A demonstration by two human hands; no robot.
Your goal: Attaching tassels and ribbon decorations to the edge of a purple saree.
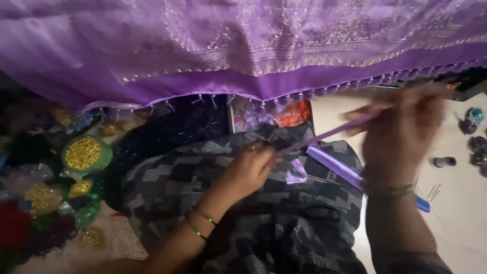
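A purple cloth [243,45] with gold embroidery and a beaded tassel edge hangs across the top. My left hand [249,170], with a ring and thin bangles, rests on my lap and pinches one end of a bundle of purple thread [329,134]. My right hand [403,129], blurred by motion, holds the other end, raised to the right just under the cloth's edge. The thread runs taut between the hands. A small loop of purple thread [297,175] lies by my left hand.
A purple flat stick with a blue tip [340,170] lies on my grey patterned lap [284,228], near black scissors [320,212]. Bags of gold beads [83,152] sit at the left. A dark spool [445,162], needles [431,193] and thread balls [474,119] lie on the floor at the right.
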